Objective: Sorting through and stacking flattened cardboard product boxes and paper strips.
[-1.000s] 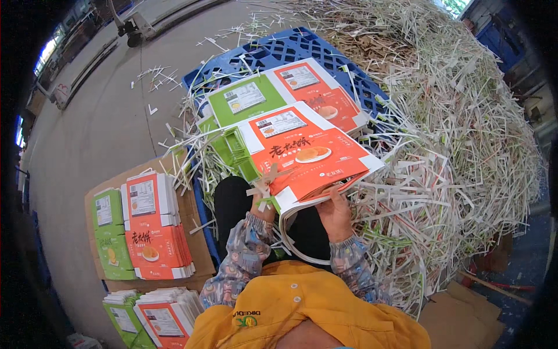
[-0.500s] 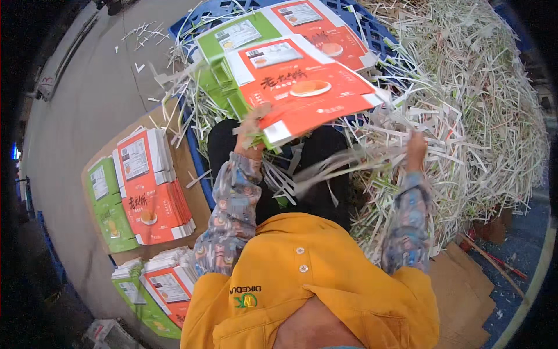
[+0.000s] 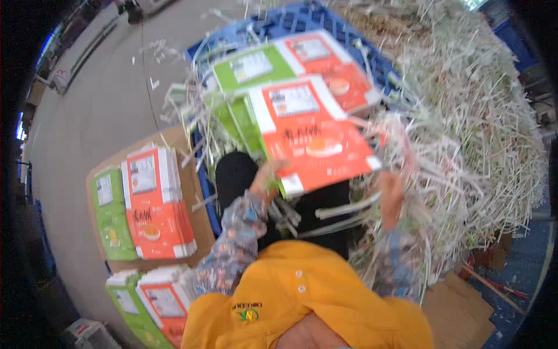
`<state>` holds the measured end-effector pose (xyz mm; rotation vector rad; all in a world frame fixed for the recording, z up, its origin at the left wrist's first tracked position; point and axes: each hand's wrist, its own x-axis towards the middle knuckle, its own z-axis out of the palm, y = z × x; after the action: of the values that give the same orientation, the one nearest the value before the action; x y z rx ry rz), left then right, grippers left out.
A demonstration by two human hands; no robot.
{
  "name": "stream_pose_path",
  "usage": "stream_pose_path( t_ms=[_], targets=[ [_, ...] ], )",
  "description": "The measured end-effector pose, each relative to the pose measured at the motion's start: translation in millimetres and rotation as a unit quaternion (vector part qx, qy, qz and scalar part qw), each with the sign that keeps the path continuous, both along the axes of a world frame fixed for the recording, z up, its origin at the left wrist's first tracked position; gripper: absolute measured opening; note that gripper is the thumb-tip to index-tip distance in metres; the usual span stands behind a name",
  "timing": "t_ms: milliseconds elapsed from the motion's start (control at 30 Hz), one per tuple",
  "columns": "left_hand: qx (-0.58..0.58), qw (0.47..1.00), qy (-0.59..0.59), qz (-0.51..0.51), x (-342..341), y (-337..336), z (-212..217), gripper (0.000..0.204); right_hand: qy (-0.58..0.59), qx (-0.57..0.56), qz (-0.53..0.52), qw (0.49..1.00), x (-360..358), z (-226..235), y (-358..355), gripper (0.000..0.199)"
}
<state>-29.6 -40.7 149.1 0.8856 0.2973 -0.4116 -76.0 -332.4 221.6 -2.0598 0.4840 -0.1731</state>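
My left hand (image 3: 268, 179) grips the near left corner of a flat printed carton sheet (image 3: 343, 160), mostly red with white panels and a green edge. The sheet is tilted above my dark-trousered knees. My right hand (image 3: 391, 195), blurred, is closed like a fist just off the sheet's right corner. Loose paper strips (image 3: 349, 210) trail beside and below it; whether its fingers hold any is hidden. Beyond the held sheet, more red and green carton sheets (image 3: 343, 87) lie on a blue plastic pallet (image 3: 296, 22).
A big heap of shredded paper strips (image 3: 465, 128) rises on the right. On the left, stacks of red and green carton sheets (image 3: 160, 227) lie on brown cardboard (image 3: 187, 174), with another stack (image 3: 163, 302) nearer me. Flat cardboard (image 3: 459, 308) lies at lower right.
My right hand has come inward and nearer to me, toward the sheet's right corner. The held sheet has lowered toward me, with my left hand still on its corner. The whole view has shifted slightly.
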Motion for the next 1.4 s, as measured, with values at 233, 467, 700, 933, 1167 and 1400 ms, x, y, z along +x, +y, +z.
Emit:
stream_pose_path(
  t_ms=[233, 467, 700, 933, 1167, 1400],
  targets=[
    [-0.097, 0.985, 0.094, -0.105, -18, -40, -1, 0.033, -0.013, 0.681, -0.064, 0.729, -3, -59, 65, 0.033],
    [-0.109, 0.945, 0.163, -0.261, -31, -12, 7, 0.036, -0.007, 0.526, -0.053, 0.849, 9, -65, 61, 0.024],
    [-0.096, 0.928, 0.116, -0.34, -36, -18, 5, 0.026, -0.097, 0.225, 0.016, 0.97, 2, -81, 48, 0.027],
    [0.053, 0.927, -0.043, -0.37, -38, -20, 6, 0.028, -0.089, 0.365, -0.032, 0.926, 12, -65, 35, 0.027],
    [0.632, 0.525, -0.456, -0.342, 1, 10, -12, 0.02, 0.024, 0.454, -0.077, 0.887, 59, -24, -6, 0.026],
    [0.676, 0.51, -0.389, -0.364, 9, 27, 14, 0.015, -0.036, 0.489, -0.047, 0.87, 67, -17, 8, 0.028]
  ],
)
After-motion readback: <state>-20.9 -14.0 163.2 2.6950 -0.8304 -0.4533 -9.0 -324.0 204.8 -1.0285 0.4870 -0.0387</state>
